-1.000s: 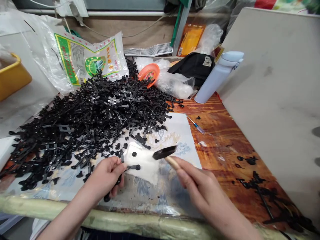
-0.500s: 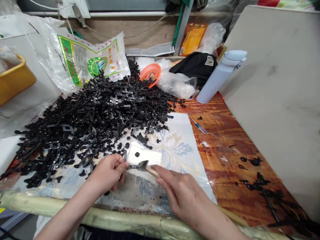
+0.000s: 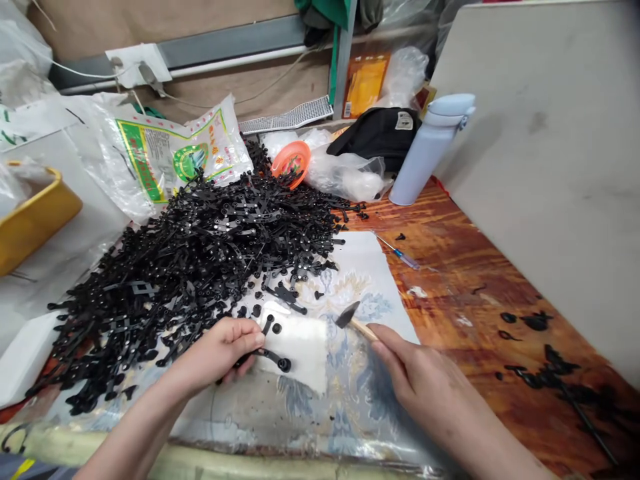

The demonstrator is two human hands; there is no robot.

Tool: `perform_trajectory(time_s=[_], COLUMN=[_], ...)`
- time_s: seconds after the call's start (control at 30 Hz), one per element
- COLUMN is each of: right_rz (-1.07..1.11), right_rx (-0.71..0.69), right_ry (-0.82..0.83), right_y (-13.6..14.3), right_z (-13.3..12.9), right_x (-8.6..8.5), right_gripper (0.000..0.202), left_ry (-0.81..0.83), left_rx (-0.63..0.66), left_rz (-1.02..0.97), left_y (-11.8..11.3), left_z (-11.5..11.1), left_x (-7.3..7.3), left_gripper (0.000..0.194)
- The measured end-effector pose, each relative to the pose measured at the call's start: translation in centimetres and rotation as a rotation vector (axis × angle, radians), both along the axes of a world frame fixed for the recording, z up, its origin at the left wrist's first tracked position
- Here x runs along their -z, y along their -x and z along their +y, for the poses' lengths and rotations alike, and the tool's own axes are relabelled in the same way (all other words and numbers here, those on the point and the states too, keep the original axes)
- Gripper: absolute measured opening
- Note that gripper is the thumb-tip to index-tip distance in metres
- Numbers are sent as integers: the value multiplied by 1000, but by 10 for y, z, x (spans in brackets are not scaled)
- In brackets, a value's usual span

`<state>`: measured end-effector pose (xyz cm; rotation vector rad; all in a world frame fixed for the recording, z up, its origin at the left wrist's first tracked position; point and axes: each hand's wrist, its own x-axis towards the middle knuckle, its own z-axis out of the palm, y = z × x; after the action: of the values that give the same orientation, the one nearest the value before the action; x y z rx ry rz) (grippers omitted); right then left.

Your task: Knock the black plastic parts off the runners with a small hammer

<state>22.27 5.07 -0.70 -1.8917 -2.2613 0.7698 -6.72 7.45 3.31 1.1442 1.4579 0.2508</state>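
Note:
My left hand (image 3: 227, 345) pinches a jointed black plastic linkage (image 3: 273, 357). One arm points up and another points right, ending in a round black knob over a white pad (image 3: 306, 347). A loose black cap (image 3: 277, 329) lies on that pad, just beyond the linkage. My right hand (image 3: 413, 363) is closed around the pale wooden handle of a small hammer (image 3: 349, 315). Its dark, wedge-shaped head is raised right of the pad, apart from the linkage. A large heap of similar black parts (image 3: 200, 240) spreads beyond my left hand.
A screwdriver (image 3: 400, 253) lies on the wooden tabletop (image 3: 445, 267) at the right, with black scraps (image 3: 555, 367) nearer me. At the back are a light blue bottle (image 3: 427, 153), a black pouch (image 3: 380, 137) and an orange dish (image 3: 291, 164). A yellow bin (image 3: 45, 220) stands left.
The hammer has lifted off the linkage and moved right and up. The linkage in my left hand has turned, with its knobbed end now showing. The camera view has shifted a little.

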Motion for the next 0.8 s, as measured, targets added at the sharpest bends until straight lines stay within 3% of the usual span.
perform_trajectory(time_s=[0.43, 0.8], right_rz=[-12, -24], right_rx=[-9, 7], right_ry=[-126, -120], right_y=[2, 3], right_z=[-4, -5], right_x=[2, -1], right_gripper=[29, 34], left_ry=[27, 65], left_rx=[13, 5], left_rz=[-12, -16], left_y=[2, -2], left_z=[-2, -3], left_x=[3, 9], left_gripper=[35, 31])
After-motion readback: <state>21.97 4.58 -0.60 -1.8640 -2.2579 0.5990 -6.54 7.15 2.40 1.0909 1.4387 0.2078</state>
